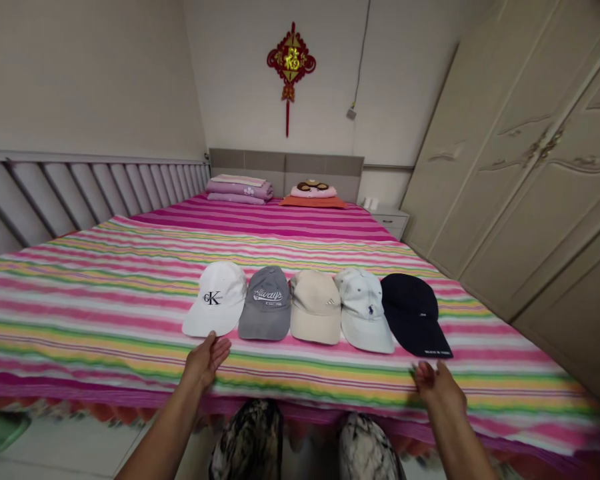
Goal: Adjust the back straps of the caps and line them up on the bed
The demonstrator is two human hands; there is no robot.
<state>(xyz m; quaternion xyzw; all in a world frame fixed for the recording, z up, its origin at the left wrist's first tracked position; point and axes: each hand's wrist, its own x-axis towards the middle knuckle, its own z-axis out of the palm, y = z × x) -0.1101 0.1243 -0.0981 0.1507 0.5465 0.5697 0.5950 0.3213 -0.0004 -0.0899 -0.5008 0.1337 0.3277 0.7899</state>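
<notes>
Several caps lie in a row on the striped bedsheet, brims toward me. From left to right they are a white cap (pixel 223 293) with black "CK" letters, a grey cap (pixel 266 310) with white lettering, a beige cap (pixel 315 310), a pale blue cap (pixel 363 307) with a small dark emblem, and a navy cap (pixel 413 310) with white text on its brim edge. My left hand (pixel 205 361) is open, its thumb at or close to the white cap's brim; contact is unclear. Just below the navy cap's brim, my right hand (pixel 441 387) is open with fingers apart, holding nothing.
The bed carries a striped sheet (pixel 130 293), with folded purple bedding (pixel 240 192) and a pink pillow (pixel 314 191) by the headboard (pixel 250 160). A slatted rail (pixel 80 193) runs along the left. On the right stand a nightstand (pixel 393 220) and a wardrobe (pixel 500 167).
</notes>
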